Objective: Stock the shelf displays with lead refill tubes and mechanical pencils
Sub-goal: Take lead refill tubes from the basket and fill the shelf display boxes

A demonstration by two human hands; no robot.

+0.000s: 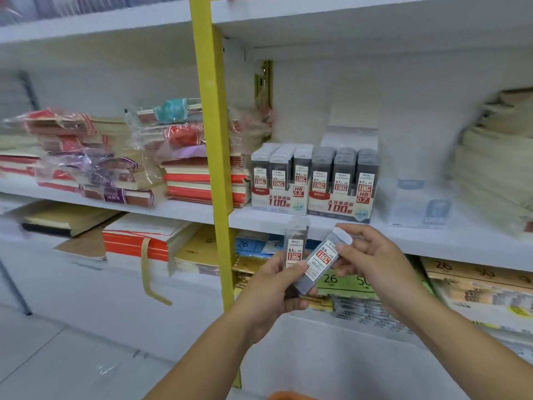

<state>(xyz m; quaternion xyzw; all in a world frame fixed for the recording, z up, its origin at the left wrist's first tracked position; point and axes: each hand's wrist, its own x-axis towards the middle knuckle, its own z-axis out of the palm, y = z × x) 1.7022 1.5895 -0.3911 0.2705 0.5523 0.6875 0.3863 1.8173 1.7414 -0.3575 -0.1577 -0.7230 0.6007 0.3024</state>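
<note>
Head view, bench entry.

A: Tube positions?

B: Upright lead refill tube (293, 249) is gripped in left hand (271, 293), fingers curled round its lower half. Tilted lead refill tube (323, 262) is pinched near its cap by right hand (375, 261); its lower end touches the left hand. Both labels read 0.5. Both are held just below the shelf (418, 238) edge.

A: Step?

B: Judged: separating one tube for loading. 0.5 display box (278, 180) stands above, beside 0.7 display box (343, 183). Next move calls for raising the tilted tube upright into a 0.5 row, not the 0.7 box.
</note>
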